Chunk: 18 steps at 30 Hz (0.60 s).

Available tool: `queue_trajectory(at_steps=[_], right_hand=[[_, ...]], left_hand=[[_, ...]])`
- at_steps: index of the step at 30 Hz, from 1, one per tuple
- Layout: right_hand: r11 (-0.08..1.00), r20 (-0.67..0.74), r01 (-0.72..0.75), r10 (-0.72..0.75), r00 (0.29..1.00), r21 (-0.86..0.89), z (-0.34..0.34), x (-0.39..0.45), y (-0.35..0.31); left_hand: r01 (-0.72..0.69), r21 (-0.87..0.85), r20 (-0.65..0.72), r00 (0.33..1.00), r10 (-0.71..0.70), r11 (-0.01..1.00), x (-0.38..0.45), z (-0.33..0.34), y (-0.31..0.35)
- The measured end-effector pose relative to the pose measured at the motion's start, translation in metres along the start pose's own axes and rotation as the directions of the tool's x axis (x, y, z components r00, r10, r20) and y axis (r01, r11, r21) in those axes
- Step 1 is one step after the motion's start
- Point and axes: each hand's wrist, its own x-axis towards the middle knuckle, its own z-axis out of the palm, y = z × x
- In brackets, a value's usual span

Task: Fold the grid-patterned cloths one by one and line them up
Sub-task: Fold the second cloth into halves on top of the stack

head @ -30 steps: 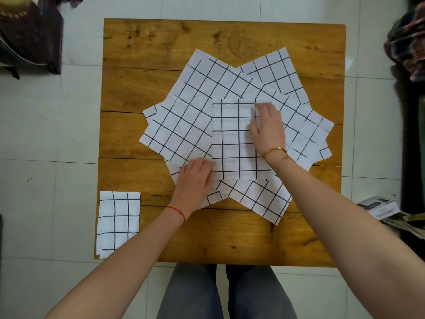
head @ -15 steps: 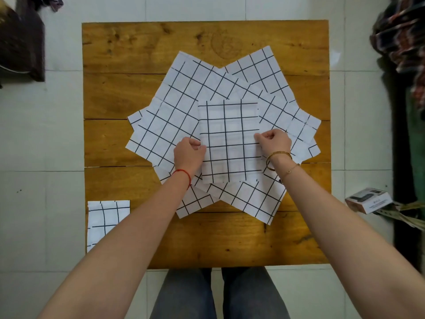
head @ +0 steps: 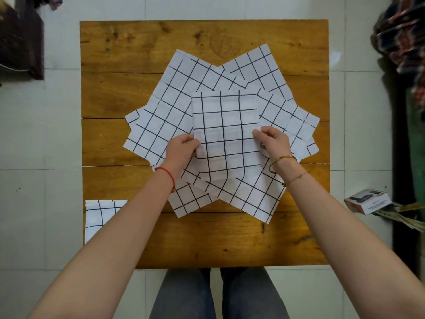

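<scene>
A folded white cloth with a black grid [head: 226, 132] lies on top of a fanned pile of unfolded grid cloths [head: 174, 107] in the middle of the wooden table [head: 138, 49]. My left hand [head: 180, 150] pinches the folded cloth's left edge. My right hand [head: 272, 140] pinches its right edge. Another folded grid cloth [head: 99, 215] lies at the table's near left corner, partly hidden by my left forearm.
The table stands on a pale tiled floor. A small box [head: 366, 200] and some papers lie on the floor to the right. A dark bag [head: 21, 42] sits at the far left, and patterned fabric [head: 400, 38] hangs at the far right.
Both hands went from pressing flat on the folded cloth to pinching its left and right edges. The camera view also shifted slightly.
</scene>
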Motion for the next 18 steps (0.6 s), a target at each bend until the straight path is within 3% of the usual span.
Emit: queue_trajectory(at_steps=[9, 13, 18], right_hand=[[0.98, -0.091, 0.176, -0.168, 0.982, 0.088, -0.004, -0.01, -0.014], [0.964, -0.186, 0.256, -0.238, 0.953, 0.078, -0.004, -0.016, -0.021], [0.927, -0.171, 0.332, -0.304, 0.937, 0.173, -0.004, -0.028, -0.037]], left_hand=[[-0.21, -0.107, -0.046, 0.977, 0.207, 0.972, -0.03, -0.012, 0.021], [-0.353, -0.082, -0.146, 0.929, 0.34, 0.932, -0.042, -0.013, 0.028], [-0.474, -0.189, -0.132, 0.88, 0.456, 0.86, -0.055, -0.012, 0.039]])
